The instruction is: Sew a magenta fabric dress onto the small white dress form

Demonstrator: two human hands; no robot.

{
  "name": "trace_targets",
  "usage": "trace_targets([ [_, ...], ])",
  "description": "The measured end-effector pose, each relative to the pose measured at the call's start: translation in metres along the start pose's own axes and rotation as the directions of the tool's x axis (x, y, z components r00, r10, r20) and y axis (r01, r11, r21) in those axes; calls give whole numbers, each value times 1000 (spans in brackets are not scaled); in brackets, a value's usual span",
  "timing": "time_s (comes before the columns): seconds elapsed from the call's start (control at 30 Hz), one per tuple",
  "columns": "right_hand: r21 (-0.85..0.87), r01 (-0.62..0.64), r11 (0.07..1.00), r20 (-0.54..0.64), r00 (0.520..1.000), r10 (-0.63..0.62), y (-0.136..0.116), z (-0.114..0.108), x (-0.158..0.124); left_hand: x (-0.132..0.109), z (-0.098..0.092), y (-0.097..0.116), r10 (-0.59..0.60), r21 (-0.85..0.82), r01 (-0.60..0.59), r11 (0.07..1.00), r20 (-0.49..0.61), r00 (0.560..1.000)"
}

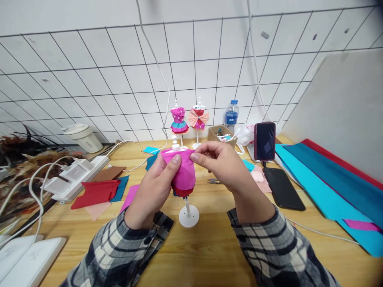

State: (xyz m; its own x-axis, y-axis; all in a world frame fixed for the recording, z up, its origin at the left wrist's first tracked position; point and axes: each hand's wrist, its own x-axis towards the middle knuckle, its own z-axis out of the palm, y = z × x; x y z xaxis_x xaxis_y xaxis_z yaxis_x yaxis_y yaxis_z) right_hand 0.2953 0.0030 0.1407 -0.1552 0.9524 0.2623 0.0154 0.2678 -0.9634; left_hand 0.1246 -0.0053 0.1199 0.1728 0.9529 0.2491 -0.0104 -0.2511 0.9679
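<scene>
A small white mannequin stand (188,215) rises from the wooden table in front of me, wrapped in magenta crepe paper (184,171) with a red layer showing underneath. My left hand (155,187) grips the paper from the left, thumb pressed on its top edge. From the right, my right hand (221,163) pinches the same top edge with thumb and forefinger. Small scissors (214,181) lie just behind my right hand.
Two dressed mannequins (179,119) (198,117), a water bottle (231,115), a cardboard box (222,135) and a propped phone (265,140) stand at the back. Paper scraps (97,192) and a power strip (74,177) lie left; a black phone (283,189) and teal sheets (326,187) right.
</scene>
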Motion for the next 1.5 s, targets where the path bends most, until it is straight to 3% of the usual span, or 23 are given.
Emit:
trace_targets([
  [0.17, 13, -27, 1000, 58, 998, 27, -3, -4, 0, -1, -4, 2, -55, -140, 69, 988, 104, 993],
  [0.4, -95, 41, 995, 83, 996, -33, 2, -13, 3, -4, 2, 13, -146, -16, 150, 989, 133, 980],
  [0.73, -130, -44, 990, 65, 997, 53, 0, -7, 0, -6, 10, 13, -103, 108, 102, 989, -2, 995],
  [0.87, -127, -53, 990, 23, 998, 57, 1, -6, 0, -8, 10, 11, -112, 125, 109, 986, 17, 994],
  [1.03, -109, -36, 993, -20, 999, 34, 5, -9, 2, -4, 7, 6, -39, 56, 33, 998, 97, 995],
  [1.23, 3, -101, 995, 47, 994, 101, 8, -16, 6, 3, 3, 1, -48, 158, 24, 987, 155, 987],
  [1.5, -73, -145, 987, 116, 982, 152, 4, -26, 4, -1, 12, -6, -8, 209, -36, 977, 208, 978],
])
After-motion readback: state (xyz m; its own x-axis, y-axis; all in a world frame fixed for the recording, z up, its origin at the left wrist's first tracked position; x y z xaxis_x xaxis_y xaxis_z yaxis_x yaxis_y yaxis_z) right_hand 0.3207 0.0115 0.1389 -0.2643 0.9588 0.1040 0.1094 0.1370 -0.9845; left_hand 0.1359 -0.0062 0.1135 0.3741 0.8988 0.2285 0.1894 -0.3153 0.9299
